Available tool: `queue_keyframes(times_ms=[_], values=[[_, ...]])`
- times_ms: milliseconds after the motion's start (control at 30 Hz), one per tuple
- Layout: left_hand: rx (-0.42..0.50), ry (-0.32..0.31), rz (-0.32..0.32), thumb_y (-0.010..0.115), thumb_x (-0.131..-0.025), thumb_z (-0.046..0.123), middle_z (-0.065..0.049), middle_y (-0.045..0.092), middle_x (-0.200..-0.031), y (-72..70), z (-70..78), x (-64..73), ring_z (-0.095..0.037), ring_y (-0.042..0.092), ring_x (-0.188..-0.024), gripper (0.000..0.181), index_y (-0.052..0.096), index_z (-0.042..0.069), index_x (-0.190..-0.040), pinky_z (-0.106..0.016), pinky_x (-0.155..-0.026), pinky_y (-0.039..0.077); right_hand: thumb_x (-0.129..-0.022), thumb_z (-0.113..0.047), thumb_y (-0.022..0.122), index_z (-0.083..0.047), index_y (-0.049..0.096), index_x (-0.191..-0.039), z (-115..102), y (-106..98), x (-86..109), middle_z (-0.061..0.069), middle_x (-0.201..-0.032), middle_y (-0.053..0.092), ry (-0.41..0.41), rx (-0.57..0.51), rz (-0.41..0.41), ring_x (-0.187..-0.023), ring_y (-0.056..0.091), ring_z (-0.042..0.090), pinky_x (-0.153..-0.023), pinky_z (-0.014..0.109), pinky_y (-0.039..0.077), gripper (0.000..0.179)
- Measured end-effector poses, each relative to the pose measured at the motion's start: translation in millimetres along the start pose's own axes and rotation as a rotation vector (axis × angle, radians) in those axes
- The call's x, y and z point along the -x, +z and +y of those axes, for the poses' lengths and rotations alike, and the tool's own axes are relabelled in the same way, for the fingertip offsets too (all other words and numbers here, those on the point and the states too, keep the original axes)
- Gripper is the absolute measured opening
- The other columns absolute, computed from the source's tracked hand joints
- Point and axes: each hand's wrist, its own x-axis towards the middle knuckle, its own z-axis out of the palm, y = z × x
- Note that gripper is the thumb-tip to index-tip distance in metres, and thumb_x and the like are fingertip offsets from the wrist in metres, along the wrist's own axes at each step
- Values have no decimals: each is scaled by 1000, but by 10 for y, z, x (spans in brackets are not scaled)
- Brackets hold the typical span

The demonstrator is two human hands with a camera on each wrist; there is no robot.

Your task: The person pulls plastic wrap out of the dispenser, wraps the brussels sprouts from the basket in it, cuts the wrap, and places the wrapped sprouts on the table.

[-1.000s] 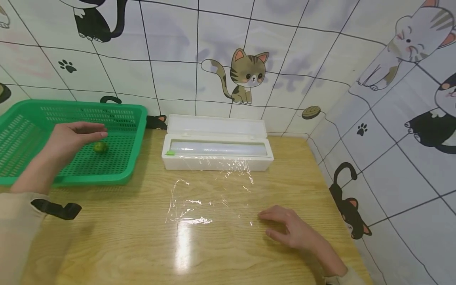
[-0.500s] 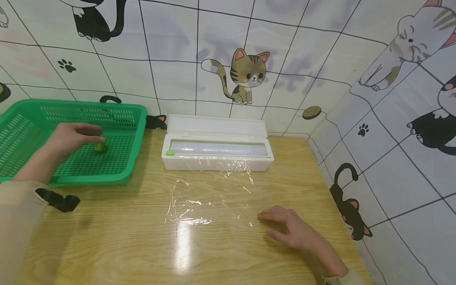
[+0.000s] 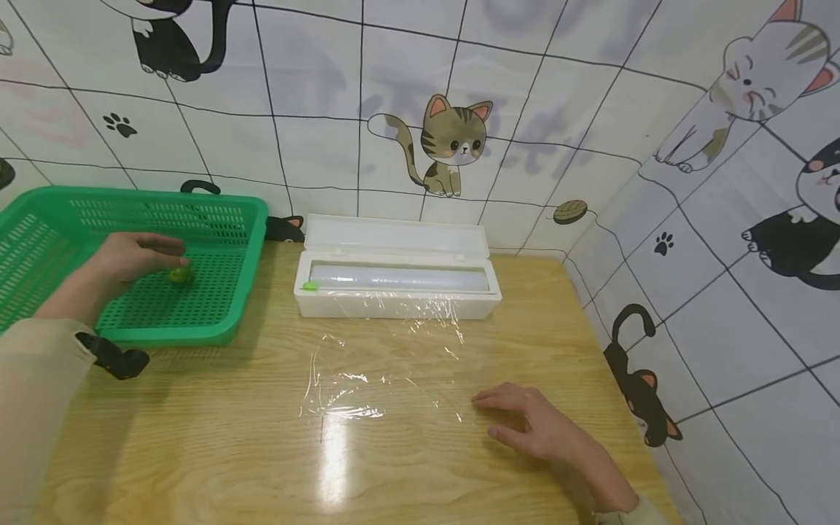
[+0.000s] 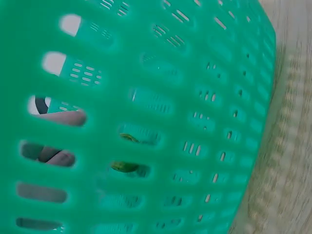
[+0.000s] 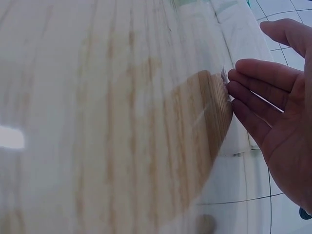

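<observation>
I judge the step in hand to be fetching the small round green fruit (image 3: 181, 276) that lies in the green slotted plastic basket (image 3: 254, 266); the left hand (image 3: 130, 259) is poised over it, thumb apart from nearly straight fingers, contact too close to tell. My next move would call for curling thumb and fingers round it. The right hand (image 3: 528, 421) lies at the edge of the clear plastic film (image 3: 357, 413), fingers straight and near one another, thumb apart. I count one fruit, one basket, one sheet of film, one long white open-lidded box (image 3: 394, 257) with one glossy pale roll (image 3: 400, 278) inside, one bright-green tab (image 3: 310, 286), two hands.
</observation>
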Motion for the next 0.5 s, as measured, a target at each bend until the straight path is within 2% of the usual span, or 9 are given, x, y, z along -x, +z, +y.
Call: queue_keyframes(times_ms=[267,500], values=[[-77,-13,-105,62,-104,25,-43,22,-154,16,-40,-27,-65,16,-138,72,26,-14,-153,-76,-108,23,-91,-13,75,-8,72,-125,-11,2,3,4,-124,70,8,-10,-3,-115,64,21,-96,38,52,35],[-73,-25,-114,61,-103,21,-44,20,-153,6,-62,-37,-65,18,-138,70,27,-15,-153,-75,-108,24,-91,-14,75,-8,72,-125,3,10,12,4,-125,70,8,-3,-5,-115,64,21,-96,39,52,35]])
